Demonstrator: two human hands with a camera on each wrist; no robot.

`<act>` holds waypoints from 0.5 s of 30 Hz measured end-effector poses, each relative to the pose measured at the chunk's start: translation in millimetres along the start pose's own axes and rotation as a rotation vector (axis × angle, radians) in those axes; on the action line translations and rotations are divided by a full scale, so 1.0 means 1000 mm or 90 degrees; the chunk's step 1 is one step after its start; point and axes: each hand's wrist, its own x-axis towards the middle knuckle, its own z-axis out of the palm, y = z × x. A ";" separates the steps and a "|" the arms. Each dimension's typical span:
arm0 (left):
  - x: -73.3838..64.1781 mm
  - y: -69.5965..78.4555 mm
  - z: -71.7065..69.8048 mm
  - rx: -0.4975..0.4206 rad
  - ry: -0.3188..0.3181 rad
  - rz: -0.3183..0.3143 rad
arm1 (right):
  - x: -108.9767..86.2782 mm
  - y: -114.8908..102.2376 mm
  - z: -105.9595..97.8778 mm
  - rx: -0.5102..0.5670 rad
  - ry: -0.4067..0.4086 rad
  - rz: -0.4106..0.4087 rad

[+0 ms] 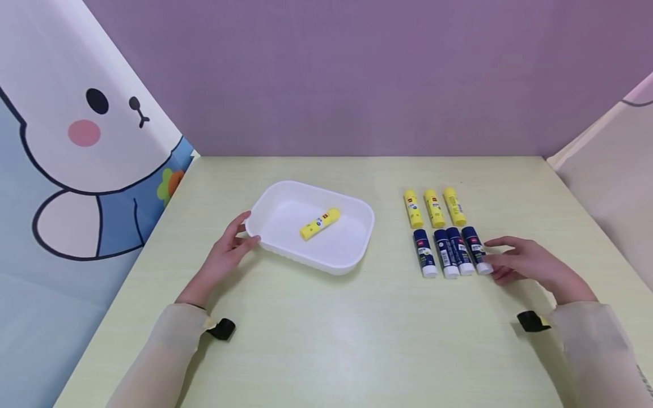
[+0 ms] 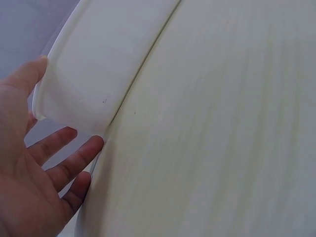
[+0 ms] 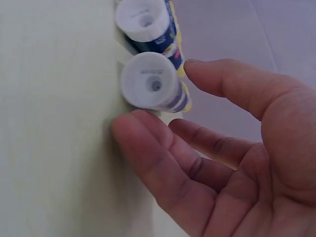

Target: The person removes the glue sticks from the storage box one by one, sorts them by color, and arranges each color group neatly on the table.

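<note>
A shallow white tray [image 1: 326, 260] lies on the table, left of centre, with a yellow glue stick [image 1: 312, 229] inside. My left hand [image 1: 228, 247] holds the tray's left corner between thumb and index finger; the left wrist view shows the other fingers loosely spread beside the tray wall [image 2: 94, 74]. To the right, several navy glue sticks with white ends lie in a row. By the rightmost navy glue stick [image 1: 476, 249] is my right hand [image 1: 525, 262]. Its thumb and fingers [image 3: 148, 153] are bent loosely around the white end [image 3: 148, 81], without a visible pinch.
Behind the navy row lie three yellow glue sticks, the middle one [image 1: 434, 208] among them. The pale wooden table [image 1: 326, 340] ends at a purple backdrop [image 1: 367, 79]. A cartoon-printed cloth [image 1: 66, 192] hangs at the left, and a pale cloth [image 1: 617, 164] at the right.
</note>
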 end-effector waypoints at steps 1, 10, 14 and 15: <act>0.000 0.001 0.000 -0.002 -0.001 0.000 | 0.000 -0.001 -0.001 0.001 0.004 -0.002; 0.000 0.002 -0.001 -0.011 -0.004 0.000 | -0.003 -0.016 -0.009 0.005 0.046 -0.045; 0.001 -0.001 -0.001 -0.006 -0.003 -0.003 | -0.001 -0.025 -0.010 -0.006 0.059 -0.058; 0.001 -0.001 -0.001 -0.005 -0.002 -0.003 | -0.001 -0.027 -0.011 -0.007 0.061 -0.060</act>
